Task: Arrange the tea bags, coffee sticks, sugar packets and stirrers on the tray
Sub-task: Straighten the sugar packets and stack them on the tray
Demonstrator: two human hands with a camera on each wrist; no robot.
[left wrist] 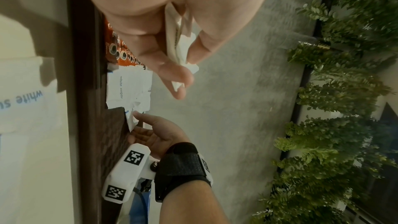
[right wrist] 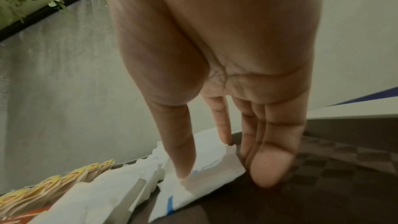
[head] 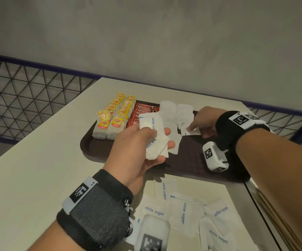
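A dark brown tray [head: 95, 151] lies on the white table. Its left part holds two rows of yellow tea bags [head: 114, 116], with red coffee sticks [head: 143, 111] beside them and rows of white sugar packets [head: 175, 113] to their right. Above the tray my left hand [head: 158, 138] grips a bunch of sugar packets [head: 152, 122], also seen pinched [left wrist: 178, 47] in the left wrist view. My right hand [head: 199, 127] reaches onto the tray with straight fingers. Its thumb presses one sugar packet [right wrist: 211, 168] lying flat at the end of the sugar row.
Several loose sugar packets [head: 183, 211] lie on the table in front of the tray. The table's right edge runs close by my right forearm, with thin tan strips [head: 277, 230] beyond it. A grey wall and a wire mesh fence [head: 19, 98] stand behind.
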